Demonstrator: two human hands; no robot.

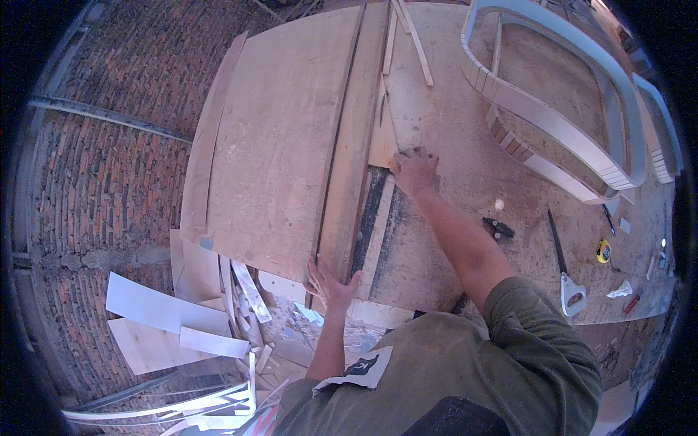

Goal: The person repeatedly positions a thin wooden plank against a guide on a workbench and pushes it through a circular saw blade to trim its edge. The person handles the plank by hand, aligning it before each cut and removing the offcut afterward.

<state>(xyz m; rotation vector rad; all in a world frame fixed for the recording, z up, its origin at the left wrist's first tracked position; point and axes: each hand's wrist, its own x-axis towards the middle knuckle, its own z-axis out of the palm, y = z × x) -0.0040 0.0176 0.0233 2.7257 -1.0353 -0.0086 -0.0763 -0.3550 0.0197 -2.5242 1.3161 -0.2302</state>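
A long wooden board point(345, 196) with dark edges runs away from me across the bench. At its near end my left hand point(333, 287) spans the board, thumb on the right side and fingers on the left. Against the board's right side lies a pale tapered plywood piece point(382, 142). My right hand point(416, 171) has its fingers bent onto that piece's near right corner; the fingertips are partly hidden. Nearer me, a dark strip point(372, 211) and a pale strip point(379, 236) lie alongside the long board.
A wide plywood sheet point(273, 123) lies left of the board. Curved wooden frames point(552, 109) stand at the far right. A handsaw point(572, 294), a yellow tape measure point(603, 251) and a small black tool point(498, 228) lie on the bench. Offcuts point(167, 305) pile up below left, by a brick wall point(109, 182).
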